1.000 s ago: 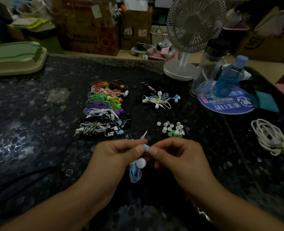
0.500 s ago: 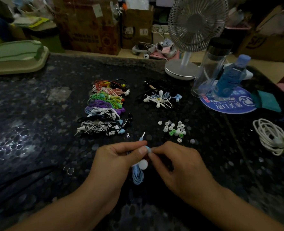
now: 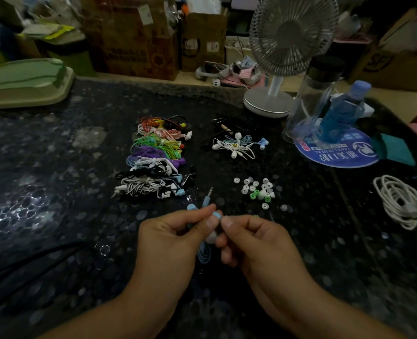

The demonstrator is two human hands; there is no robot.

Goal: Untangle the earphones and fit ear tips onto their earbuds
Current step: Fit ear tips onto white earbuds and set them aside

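Low at 6 o'clock, the left hand [image 3: 175, 237] pinches the light blue earphones [image 3: 203, 250], its cable looped below, while the right hand [image 3: 253, 241] pinches at the earbud [image 3: 217, 214]. Loose ear tips [image 3: 257, 190] lie just beyond at 1 o'clock; bundled earphones [image 3: 153, 157] at 11, a fan [image 3: 283, 57] and bottle [image 3: 341, 113] farther at 1.

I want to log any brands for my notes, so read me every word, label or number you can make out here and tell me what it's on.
"SF": on the cardboard box at far right.
"YAMI DENTAL": on the round blue mat, seen upside down; its large Chinese characters and red patch are not clear enough to quote.
Red print on the brown carton: too blurred to read.
White labels on the paper bag: too small to read.
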